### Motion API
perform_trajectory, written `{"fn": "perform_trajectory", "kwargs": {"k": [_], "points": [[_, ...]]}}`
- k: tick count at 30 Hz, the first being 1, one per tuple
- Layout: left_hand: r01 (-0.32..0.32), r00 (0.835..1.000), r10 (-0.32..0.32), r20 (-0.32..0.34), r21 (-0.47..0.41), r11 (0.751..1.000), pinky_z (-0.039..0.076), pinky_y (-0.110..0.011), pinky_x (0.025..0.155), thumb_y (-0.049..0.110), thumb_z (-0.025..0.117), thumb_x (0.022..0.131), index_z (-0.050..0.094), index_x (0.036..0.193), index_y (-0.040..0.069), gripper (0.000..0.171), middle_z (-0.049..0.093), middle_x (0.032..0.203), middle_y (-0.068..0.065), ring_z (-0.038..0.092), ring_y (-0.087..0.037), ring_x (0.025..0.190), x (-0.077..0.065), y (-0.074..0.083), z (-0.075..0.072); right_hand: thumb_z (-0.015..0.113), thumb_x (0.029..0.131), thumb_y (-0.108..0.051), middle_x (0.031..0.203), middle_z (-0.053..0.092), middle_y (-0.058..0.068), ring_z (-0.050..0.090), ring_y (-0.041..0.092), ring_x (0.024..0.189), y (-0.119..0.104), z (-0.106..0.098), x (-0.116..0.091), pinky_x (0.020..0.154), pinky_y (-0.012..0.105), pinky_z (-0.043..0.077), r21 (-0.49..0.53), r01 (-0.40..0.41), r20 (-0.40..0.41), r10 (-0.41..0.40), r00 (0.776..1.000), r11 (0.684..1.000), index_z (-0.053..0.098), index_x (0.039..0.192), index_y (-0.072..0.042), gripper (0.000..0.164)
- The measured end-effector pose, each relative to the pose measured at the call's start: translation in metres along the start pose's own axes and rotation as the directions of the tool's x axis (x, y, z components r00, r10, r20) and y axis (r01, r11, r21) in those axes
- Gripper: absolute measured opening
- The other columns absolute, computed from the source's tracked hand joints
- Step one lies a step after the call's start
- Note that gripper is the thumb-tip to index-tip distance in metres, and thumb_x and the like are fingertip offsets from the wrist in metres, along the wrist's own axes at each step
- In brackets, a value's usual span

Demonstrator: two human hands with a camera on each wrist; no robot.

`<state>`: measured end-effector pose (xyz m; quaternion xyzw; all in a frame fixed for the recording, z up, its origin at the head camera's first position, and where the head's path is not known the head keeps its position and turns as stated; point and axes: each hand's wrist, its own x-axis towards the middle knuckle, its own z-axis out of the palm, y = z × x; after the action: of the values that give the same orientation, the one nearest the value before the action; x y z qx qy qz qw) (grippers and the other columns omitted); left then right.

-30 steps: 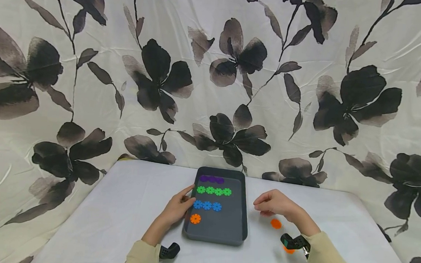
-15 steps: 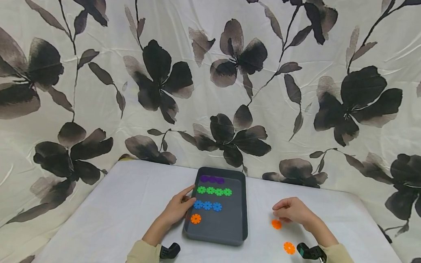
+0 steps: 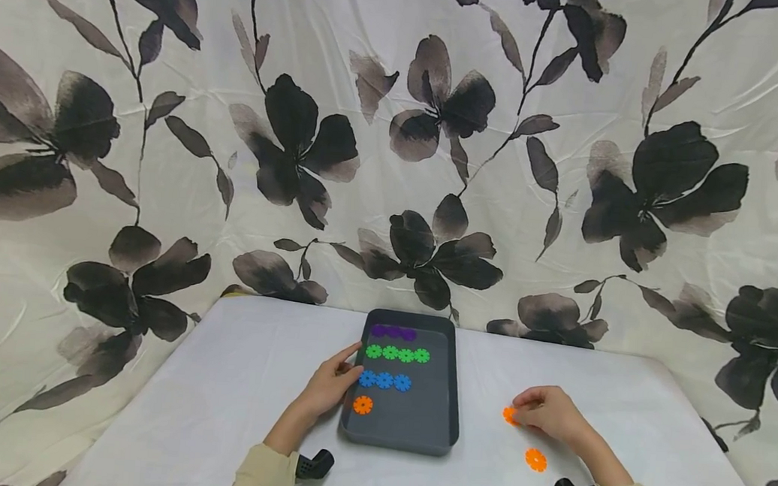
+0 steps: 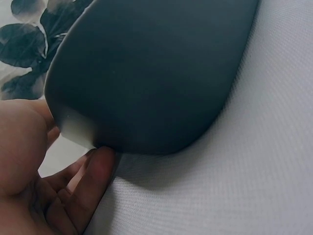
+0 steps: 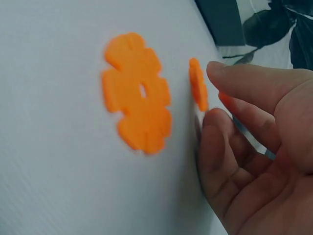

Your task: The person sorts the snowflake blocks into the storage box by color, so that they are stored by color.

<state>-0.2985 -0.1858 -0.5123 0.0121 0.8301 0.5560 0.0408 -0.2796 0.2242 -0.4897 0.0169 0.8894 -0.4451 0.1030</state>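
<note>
My left hand [image 3: 325, 387] holds the left wall of a dark grey tray [image 3: 434, 419], its thumb over the rim. In the left wrist view the fingers [image 4: 93, 183] touch the tray's outer side [image 4: 146, 73]. My right hand [image 3: 549, 414] is at a flat orange notched disc [image 3: 509, 414], partly hidden by the fingers in the head view. The right wrist view has thumb and fingertips [image 5: 213, 139] close beside that disc [image 5: 197, 85], not clearly pinching it. A second orange disc [image 3: 536, 459] lies nearer, apart from the hand.
Inside the tray, notched discs lie in rows: purple [image 3: 392, 333], green [image 3: 398, 354], blue [image 3: 385, 380], and one orange disc [image 3: 362, 405]. The white-covered table [image 3: 245, 368] ends at a flower-patterned cloth [image 3: 336, 217] behind.
My right hand has moved right and a little towards me, from beside the tray to the farther orange disc. My left hand and the tray have stayed in place.
</note>
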Motion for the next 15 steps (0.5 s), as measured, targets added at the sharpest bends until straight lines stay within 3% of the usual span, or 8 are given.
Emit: {"fn": "perform_trajectory", "kwargs": {"k": [6, 15], "points": [[-0.003, 1.0, 0.003, 0.0, 0.014, 1.0, 0.042, -0.035, 0.07, 0.027, 0.059, 0.098, 0.044, 0.148, 0.024, 0.051, 0.055, 0.106, -0.01, 0.05, -0.024, 0.09, -0.0013, -0.0012, 0.0029, 0.085, 0.071, -0.009, 0.08, 0.064, 0.003, 0.054, 0.019, 0.068, 0.0015, 0.0059, -0.0055, 0.056, 0.03, 0.045, -0.008, -0.005, -0.048, 0.005, 0.999, 1.0, 0.07, 0.094, -0.002, 0.028], [-0.01, 1.0, 0.01, -0.007, 0.015, 1.0, 0.041, -0.036, 0.071, 0.028, 0.059, 0.098, 0.045, 0.147, 0.025, 0.052, 0.054, 0.106, -0.01, 0.048, -0.023, 0.09, -0.0006, 0.0, 0.0014, 0.087, 0.07, -0.008, 0.079, 0.063, 0.002, 0.054, 0.018, 0.07, -0.0008, 0.0088, -0.0038, 0.06, 0.03, 0.047, -0.065, -0.005, -0.066, 0.0, 0.998, 0.998, 0.071, 0.092, -0.002, 0.028]]}}
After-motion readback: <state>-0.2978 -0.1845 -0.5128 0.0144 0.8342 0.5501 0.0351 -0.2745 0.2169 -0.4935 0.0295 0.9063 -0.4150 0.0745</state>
